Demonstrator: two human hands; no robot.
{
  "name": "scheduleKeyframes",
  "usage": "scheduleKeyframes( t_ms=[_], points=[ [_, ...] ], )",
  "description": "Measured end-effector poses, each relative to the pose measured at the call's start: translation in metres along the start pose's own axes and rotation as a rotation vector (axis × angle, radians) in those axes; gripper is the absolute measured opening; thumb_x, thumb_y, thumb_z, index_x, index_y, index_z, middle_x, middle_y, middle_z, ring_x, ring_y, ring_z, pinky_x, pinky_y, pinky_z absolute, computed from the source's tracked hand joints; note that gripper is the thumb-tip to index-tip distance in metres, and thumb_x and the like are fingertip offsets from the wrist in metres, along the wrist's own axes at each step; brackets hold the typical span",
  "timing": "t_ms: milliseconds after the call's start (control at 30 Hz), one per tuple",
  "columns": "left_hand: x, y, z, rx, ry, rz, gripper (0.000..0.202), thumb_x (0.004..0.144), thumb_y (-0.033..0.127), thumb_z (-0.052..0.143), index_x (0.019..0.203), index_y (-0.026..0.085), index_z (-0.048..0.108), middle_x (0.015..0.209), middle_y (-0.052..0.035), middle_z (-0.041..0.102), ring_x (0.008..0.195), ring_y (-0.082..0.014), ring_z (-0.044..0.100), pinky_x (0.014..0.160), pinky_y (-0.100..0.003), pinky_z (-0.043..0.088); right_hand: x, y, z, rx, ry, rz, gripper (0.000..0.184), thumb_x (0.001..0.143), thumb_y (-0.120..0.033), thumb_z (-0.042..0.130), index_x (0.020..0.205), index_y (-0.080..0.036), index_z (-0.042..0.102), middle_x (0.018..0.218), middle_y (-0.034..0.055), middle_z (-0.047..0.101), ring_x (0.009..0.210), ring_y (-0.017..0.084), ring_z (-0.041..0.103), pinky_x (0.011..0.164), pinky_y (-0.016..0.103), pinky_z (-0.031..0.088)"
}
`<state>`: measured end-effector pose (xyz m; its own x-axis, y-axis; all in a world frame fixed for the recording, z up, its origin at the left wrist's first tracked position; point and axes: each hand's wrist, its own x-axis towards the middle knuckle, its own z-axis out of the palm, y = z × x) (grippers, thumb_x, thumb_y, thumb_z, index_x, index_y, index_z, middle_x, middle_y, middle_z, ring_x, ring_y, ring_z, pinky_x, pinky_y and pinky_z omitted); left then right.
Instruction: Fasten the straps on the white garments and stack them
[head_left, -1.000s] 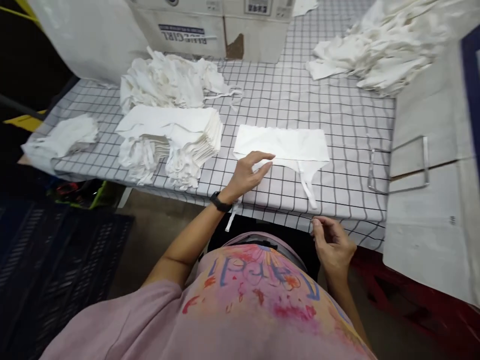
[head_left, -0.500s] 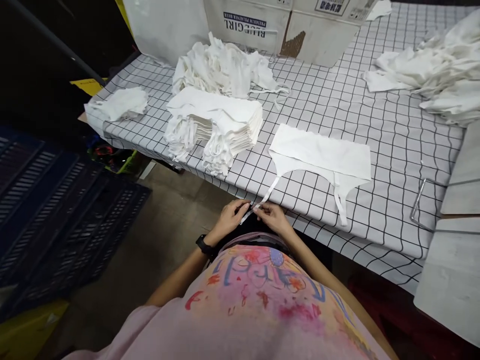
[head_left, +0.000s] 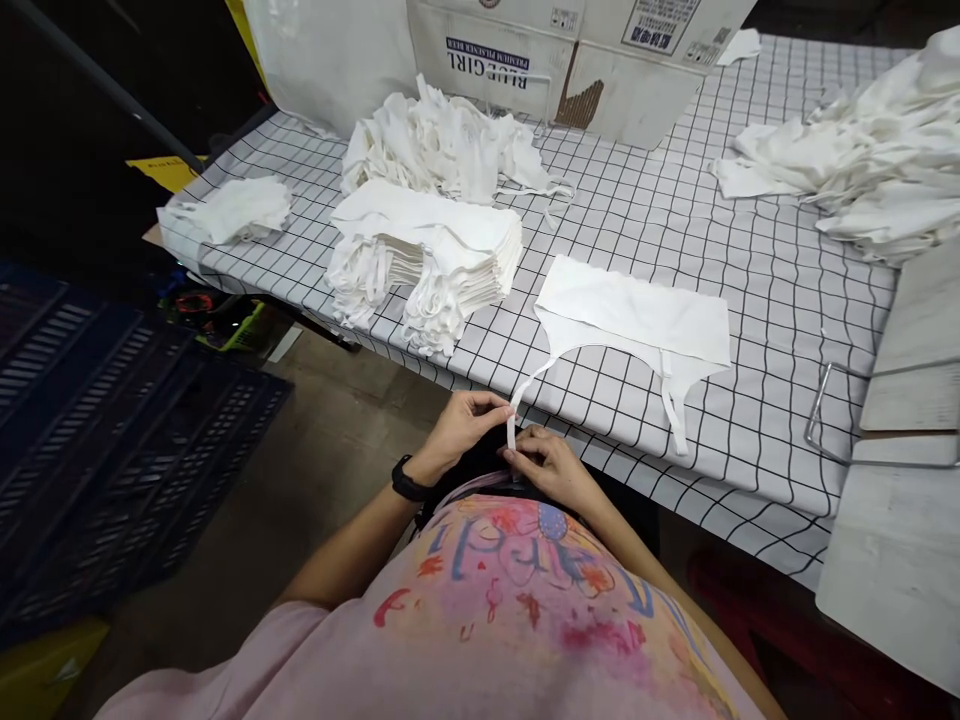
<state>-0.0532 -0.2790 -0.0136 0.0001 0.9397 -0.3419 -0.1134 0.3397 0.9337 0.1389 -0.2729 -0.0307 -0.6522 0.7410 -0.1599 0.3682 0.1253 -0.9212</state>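
Checked tablecloth [head_left: 637,210], white garment [head_left: 637,312] beyond the hands [head_left: 466,430] [head_left: 553,470]

On the counter [head_left: 637,220], the crop top [head_left: 634,308] lies near, right of the garment stack [head_left: 442,225], with a garment heap [head_left: 450,145] behind that stack, the beer carton [head_left: 517,35] beyond the heap, and a cloth pile [head_left: 874,165] at far right.

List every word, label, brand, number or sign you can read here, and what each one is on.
"BLUE GIRL": upside down on the cardboard box at the back of the table.
"PREMIUM PILSENER BEER": small, upside down, in the dark band on the same box.
Framed print and small symbols on that box: too small to read surely.
Painted letters on the pink shirt: cannot be read surely.
Marks on the yellow piece at left: too blurred.
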Motion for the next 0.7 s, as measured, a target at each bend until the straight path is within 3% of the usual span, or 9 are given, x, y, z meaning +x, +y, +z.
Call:
scheduleKeyframes(
  t_ms=[67, 167, 300, 367, 500, 633, 700],
  points=[
    [-0.001, 0.006, 0.007, -0.104, 0.027, -0.016, 0.023, 0.074, 0.039, 0.085, 0.076, 0.016, 0.080, 0.076, -0.0039, 0.076, 0.069, -0.0130, 0.065, 0.071, -0.025, 0.052, -0.012, -0.009, -0.009, 0.016, 0.013, 0.003, 0.038, 0.099, -0.049, 0.059, 0.084, -0.022, 0.080, 0.094, 0.0071, 0.072, 0.081, 0.019, 0.063, 0.069, 0.030, 0.046],
    [-0.001, 0.011, 0.019, -0.267, 0.018, -0.071, 0.024, 0.073, 0.038, 0.086, 0.074, 0.015, 0.079, 0.073, -0.0037, 0.074, 0.065, -0.0115, 0.063, 0.069, -0.025, 0.053, -0.032, -0.023, -0.021, 0.141, 0.053, 0.095, 0.033, 0.099, -0.047, 0.060, 0.105, -0.022, 0.081, 0.087, 0.0049, 0.074, 0.077, 0.019, 0.066, 0.069, 0.031, 0.049],
    [-0.001, 0.015, 0.033, -0.388, 0.014, -0.107, 0.022, 0.071, 0.034, 0.087, 0.070, 0.014, 0.076, 0.072, -0.0037, 0.073, 0.068, -0.0127, 0.066, 0.072, -0.028, 0.055, -0.056, -0.044, -0.032, 0.353, 0.173, 0.184, 0.044, 0.098, -0.045, 0.066, 0.134, -0.020, 0.067, 0.076, 0.0014, 0.073, 0.067, 0.016, 0.063, 0.064, 0.028, 0.050],
    [-0.001, 0.016, 0.036, -0.365, -0.015, -0.098, 0.022, 0.074, 0.033, 0.085, 0.068, 0.015, 0.075, 0.071, -0.0035, 0.072, 0.066, -0.0123, 0.065, 0.070, -0.027, 0.054, -0.063, -0.054, -0.037, 0.398, 0.216, 0.179, 0.041, 0.096, -0.044, 0.069, 0.130, -0.021, 0.068, 0.078, 0.0025, 0.075, 0.067, 0.016, 0.064, 0.063, 0.027, 0.050],
    [-0.003, 0.016, 0.039, -0.222, -0.117, -0.103, 0.022, 0.078, 0.034, 0.081, 0.069, 0.015, 0.072, 0.067, -0.0013, 0.070, 0.061, -0.0105, 0.062, 0.065, -0.024, 0.049, -0.067, -0.070, -0.044, 0.511, 0.166, 0.197, 0.025, 0.095, -0.044, 0.070, 0.099, -0.021, 0.078, 0.084, 0.0075, 0.078, 0.071, 0.017, 0.067, 0.063, 0.027, 0.052],
    [-0.005, 0.019, 0.039, 0.120, -0.203, -0.082, 0.026, 0.082, 0.038, 0.076, 0.069, 0.015, 0.073, 0.065, -0.0012, 0.068, 0.061, -0.0122, 0.060, 0.060, -0.024, 0.044, -0.054, -0.068, -0.045, 0.644, 0.251, 0.208, 0.028, 0.090, -0.045, 0.075, 0.106, -0.023, 0.080, 0.087, 0.0073, 0.079, 0.069, 0.017, 0.066, 0.062, 0.029, 0.053],
    [-0.005, 0.022, 0.038, 0.340, -0.156, 0.018, 0.029, 0.087, 0.039, 0.070, 0.070, 0.016, 0.074, 0.066, -0.0017, 0.069, 0.063, -0.0136, 0.061, 0.060, -0.025, 0.044, -0.044, -0.062, -0.046, 0.675, 0.335, 0.183, 0.028, 0.082, -0.044, 0.083, 0.101, -0.023, 0.081, 0.083, 0.0064, 0.078, 0.066, 0.016, 0.063, 0.061, 0.028, 0.052]
  ],
)
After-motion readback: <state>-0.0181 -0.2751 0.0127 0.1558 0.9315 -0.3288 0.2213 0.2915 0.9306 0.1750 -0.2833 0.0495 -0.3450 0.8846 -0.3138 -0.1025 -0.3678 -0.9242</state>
